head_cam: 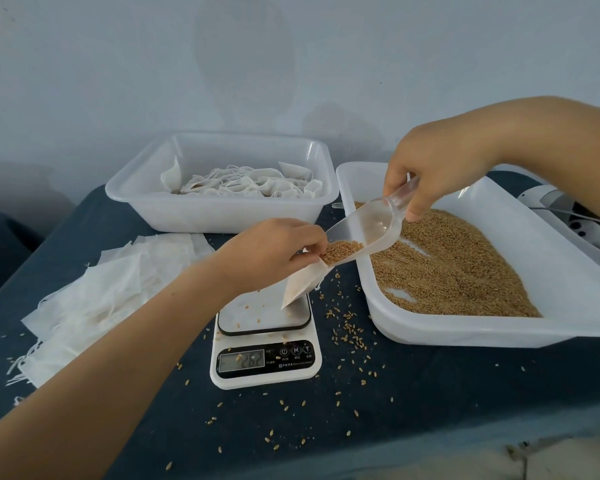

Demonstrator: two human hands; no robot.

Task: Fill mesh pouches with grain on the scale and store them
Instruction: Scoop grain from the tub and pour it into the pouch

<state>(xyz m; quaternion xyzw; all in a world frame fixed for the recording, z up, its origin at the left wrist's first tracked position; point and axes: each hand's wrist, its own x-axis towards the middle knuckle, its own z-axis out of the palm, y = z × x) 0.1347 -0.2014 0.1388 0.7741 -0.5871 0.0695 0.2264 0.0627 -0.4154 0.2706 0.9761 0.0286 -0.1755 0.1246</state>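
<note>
The right hand (440, 168) grips the handle of one clear scoop (368, 226). The scoop's long axis slopes down toward the left hand (274, 252), which pinches open one pouch (303, 282). The pouch hangs tilted, its low corner touching the scale (267, 341). The grain (342, 251) sits at the scoop's lip, in the pouch mouth. Behind the scale stands one bin (222, 206) of filled pouches, right of it one grain tray (499, 327), and left of it a heap of empty pouches (94, 299).
</note>
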